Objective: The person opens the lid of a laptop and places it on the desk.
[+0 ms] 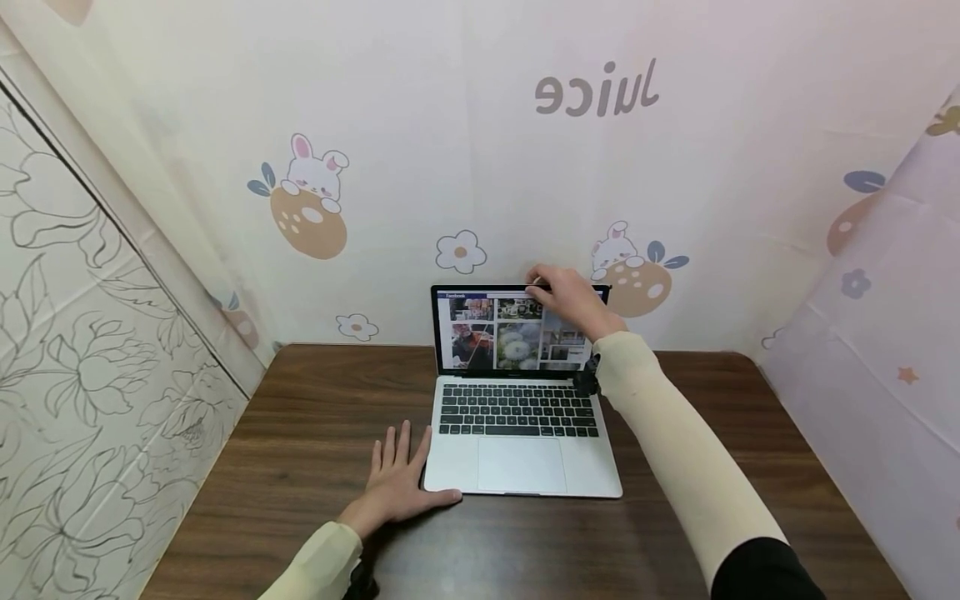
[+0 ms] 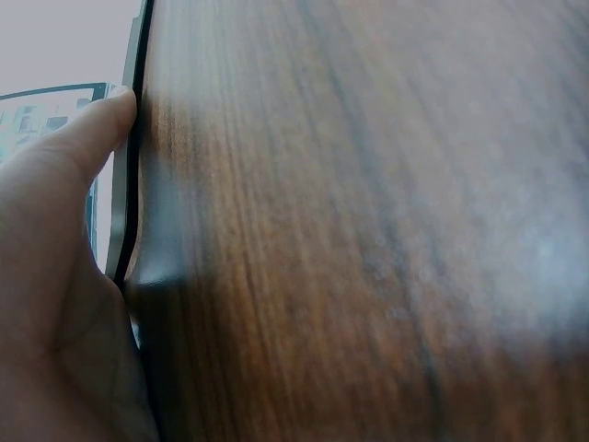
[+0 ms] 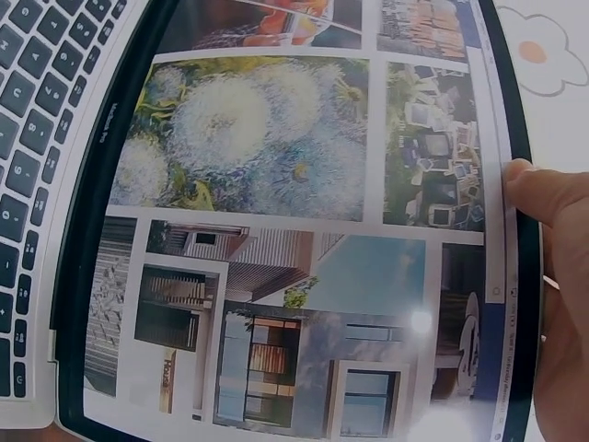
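A silver laptop (image 1: 521, 467) stands open on the wooden table, its lit screen (image 1: 517, 333) showing a page of photos. My right hand (image 1: 566, 296) pinches the top edge of the screen, thumb on the front and fingers behind, as the right wrist view also shows at the thumb (image 3: 534, 184). My left hand (image 1: 397, 483) lies with spread, straight fingers at the laptop's front left corner. Its thumb (image 2: 101, 124) rests along the front edge of the base, while the other fingers reach along the left side onto the table.
The brown wooden table (image 1: 315, 433) extends to both sides of the laptop. Behind it hangs a pale curtain (image 1: 405, 125) with rabbit and flower prints, close to the screen's back. A white panel with line-drawn flowers (image 1: 90, 367) stands at the left.
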`<state>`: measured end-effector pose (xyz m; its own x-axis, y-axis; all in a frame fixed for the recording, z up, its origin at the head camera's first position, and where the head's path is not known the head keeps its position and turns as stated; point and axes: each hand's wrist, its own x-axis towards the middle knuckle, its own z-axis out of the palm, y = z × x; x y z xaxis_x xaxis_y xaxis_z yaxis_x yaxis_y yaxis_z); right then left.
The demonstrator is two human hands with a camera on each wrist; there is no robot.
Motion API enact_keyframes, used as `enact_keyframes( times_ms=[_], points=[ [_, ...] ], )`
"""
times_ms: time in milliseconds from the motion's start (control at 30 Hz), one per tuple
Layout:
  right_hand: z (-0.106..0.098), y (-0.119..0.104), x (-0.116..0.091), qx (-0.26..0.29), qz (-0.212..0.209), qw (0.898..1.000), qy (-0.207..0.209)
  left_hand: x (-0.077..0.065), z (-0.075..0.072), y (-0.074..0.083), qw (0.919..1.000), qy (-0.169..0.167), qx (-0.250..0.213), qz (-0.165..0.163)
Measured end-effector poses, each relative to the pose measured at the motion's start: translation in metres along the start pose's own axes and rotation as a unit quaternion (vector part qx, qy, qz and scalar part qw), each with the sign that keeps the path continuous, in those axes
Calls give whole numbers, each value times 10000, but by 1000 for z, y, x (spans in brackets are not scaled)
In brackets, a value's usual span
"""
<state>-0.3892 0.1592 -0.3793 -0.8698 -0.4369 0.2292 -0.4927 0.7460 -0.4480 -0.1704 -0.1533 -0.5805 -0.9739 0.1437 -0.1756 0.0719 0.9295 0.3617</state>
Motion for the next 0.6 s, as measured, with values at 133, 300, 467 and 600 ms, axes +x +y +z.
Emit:
enact_keyframes(
  times_ms=[133,300,467,600],
  points=[
    [-3,-2,-3,-9,-69,10000,-18,-1,-1,2,10000,41,23,1],
    [-7,-4,-7,10,-142,9999,-60,-2,-2,3,10000,15,-72,10],
    [-10,-2,-13,7,-190,9998,-78,-4,-1,3,9999,3,-106,6],
    [-12,1,-17,-91,-142,9998,-66,-6,-4,5,9999,-20,-113,22]
  ],
)
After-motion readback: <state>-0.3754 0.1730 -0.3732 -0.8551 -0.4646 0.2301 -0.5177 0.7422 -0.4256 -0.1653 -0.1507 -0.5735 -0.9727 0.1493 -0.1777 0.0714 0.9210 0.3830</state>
